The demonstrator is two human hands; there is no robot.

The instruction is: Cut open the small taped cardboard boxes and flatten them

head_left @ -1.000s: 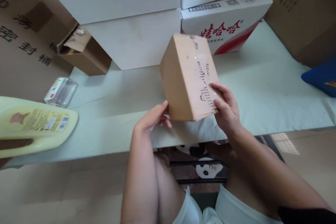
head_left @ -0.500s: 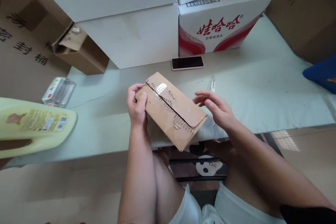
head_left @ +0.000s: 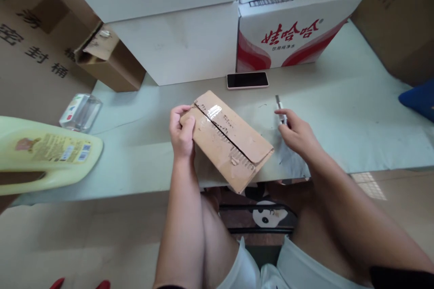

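Observation:
My left hand grips the upper left end of a small brown cardboard box, thumb on top and fingers behind. The box is held tilted over the table's front edge. Along its top runs a dark slit between the flaps, with torn paper and a shiny bit of tape beside it. To the right of the box, my right hand has its thumb and fingers closed round a slim white and grey utility knife, whose far end points away from me. The rest of the knife is hidden by the fingers.
A phone lies before stacked white cartons and a red-and-white carton. At left are a yellow jug, a clear plastic container and an open brown box. Something blue is at right.
My right hand has moved right, away from the box, and closed on the utility knife that lay on the table. My left hand still holds the box. The view has shifted slightly.

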